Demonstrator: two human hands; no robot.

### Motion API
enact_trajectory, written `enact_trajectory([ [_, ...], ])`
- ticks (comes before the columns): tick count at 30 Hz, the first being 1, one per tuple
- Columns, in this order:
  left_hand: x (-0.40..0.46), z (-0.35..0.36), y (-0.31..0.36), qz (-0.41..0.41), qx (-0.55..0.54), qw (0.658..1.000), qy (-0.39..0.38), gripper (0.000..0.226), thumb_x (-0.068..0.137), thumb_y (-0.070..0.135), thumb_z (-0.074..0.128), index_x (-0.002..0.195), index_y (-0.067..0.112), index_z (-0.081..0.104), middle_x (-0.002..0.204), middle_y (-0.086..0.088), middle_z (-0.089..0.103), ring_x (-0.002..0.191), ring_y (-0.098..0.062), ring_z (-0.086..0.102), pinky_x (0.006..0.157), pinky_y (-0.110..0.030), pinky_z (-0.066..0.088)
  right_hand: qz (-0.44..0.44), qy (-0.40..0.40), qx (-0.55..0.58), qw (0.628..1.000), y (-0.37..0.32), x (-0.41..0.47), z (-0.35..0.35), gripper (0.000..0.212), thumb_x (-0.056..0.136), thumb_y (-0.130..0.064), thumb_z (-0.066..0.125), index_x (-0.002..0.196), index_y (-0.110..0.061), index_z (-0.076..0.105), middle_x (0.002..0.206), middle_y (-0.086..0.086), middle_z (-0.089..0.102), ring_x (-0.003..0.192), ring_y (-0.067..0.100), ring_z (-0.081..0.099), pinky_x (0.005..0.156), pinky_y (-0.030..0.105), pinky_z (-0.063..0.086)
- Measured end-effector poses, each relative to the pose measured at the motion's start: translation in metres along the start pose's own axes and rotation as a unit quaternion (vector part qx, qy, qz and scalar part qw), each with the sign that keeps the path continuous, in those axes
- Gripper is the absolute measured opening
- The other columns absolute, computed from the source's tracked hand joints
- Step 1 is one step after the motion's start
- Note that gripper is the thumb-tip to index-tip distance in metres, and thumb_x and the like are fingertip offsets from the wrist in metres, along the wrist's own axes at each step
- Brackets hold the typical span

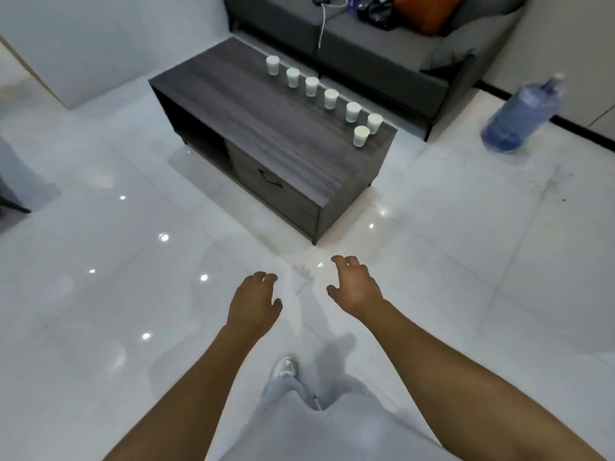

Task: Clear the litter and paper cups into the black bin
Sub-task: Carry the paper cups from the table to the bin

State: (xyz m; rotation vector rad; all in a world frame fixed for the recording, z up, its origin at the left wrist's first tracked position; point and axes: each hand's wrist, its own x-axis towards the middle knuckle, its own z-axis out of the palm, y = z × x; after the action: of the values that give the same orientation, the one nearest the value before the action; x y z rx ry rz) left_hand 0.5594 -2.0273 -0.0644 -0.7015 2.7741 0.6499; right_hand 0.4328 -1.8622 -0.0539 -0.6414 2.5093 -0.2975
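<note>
Several white paper cups [330, 98] stand upright in a slanting row along the far edge of a dark wooden coffee table [266, 128]; the nearest cup [361, 136] is at the table's right corner. My left hand [254, 301] and my right hand [354, 286] hang over the white tiled floor in front of the table, well short of the cups. Both hands have loosely curled fingers and hold nothing. No black bin is in view.
A grey sofa [382, 51] with an orange cushion and dark clutter stands behind the table. A large blue water bottle [522, 118] sits on the floor at the right. My leg and white shoe [286, 367] show below. A dark object edges in at the left.
</note>
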Motion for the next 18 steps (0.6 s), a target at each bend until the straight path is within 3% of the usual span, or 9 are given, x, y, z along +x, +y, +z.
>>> enact_trajectory([
  [9,0.160,-0.032,0.073,0.103,0.015,0.994,-0.029,0.049,0.091,0.026,0.060,0.136,0.014,0.046,0.139,-0.004,0.048,0.126,-0.020,0.044,0.103,-0.030,0.039,0.089,0.034,0.046,0.994,0.054,0.091,-0.078,0.061,0.092,-0.028,0.057,0.145,-0.021,0.029,0.142,0.008,0.035,0.123,0.029,0.042,0.092,0.040,0.046],
  [18,0.337,-0.030,0.191,0.092,0.008,0.994,-0.054,0.045,0.089,0.023,0.058,0.132,0.016,0.049,0.128,-0.005,0.052,0.118,-0.024,0.046,0.098,-0.034,0.044,0.089,0.040,0.035,0.995,0.156,0.246,-0.186,0.061,0.092,-0.028,0.057,0.145,-0.020,0.030,0.143,0.009,0.035,0.124,0.029,0.042,0.093,0.040,0.047],
])
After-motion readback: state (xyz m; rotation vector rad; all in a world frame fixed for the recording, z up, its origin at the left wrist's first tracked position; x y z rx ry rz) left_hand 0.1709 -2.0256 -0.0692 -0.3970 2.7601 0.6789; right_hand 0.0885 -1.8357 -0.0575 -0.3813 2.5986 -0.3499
